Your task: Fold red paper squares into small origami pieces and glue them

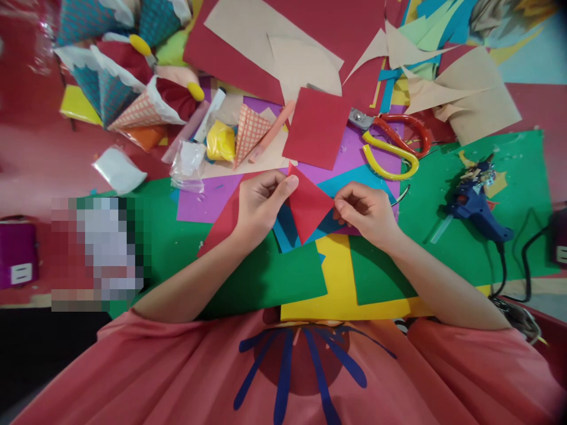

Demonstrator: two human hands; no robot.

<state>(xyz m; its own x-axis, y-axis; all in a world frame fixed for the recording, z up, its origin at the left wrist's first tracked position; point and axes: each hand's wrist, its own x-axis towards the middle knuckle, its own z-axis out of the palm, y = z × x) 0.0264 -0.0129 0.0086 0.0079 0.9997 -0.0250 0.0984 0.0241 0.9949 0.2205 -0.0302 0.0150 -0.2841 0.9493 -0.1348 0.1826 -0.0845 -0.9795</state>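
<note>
Evidently, left fingers (287, 189) and right fingers (348, 212) pinch a small red paper piece (309, 203) near its corners above the blue sheet (286, 239), its shaping seemingly unfinished; the patterned cones (148, 107) look assembled.

Before you, a paper piece (309, 206) is mid-frame; scissors (384, 125) lie to its upper right, a glue gun (476, 209) far right, cones (148, 109) upper left.

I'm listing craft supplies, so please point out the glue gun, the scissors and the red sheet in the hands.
Glue gun (476, 208): head view, on its blue body.
Scissors (384, 144): head view, on the yellow handle.
Red sheet (309, 203): head view, on its middle.
</note>
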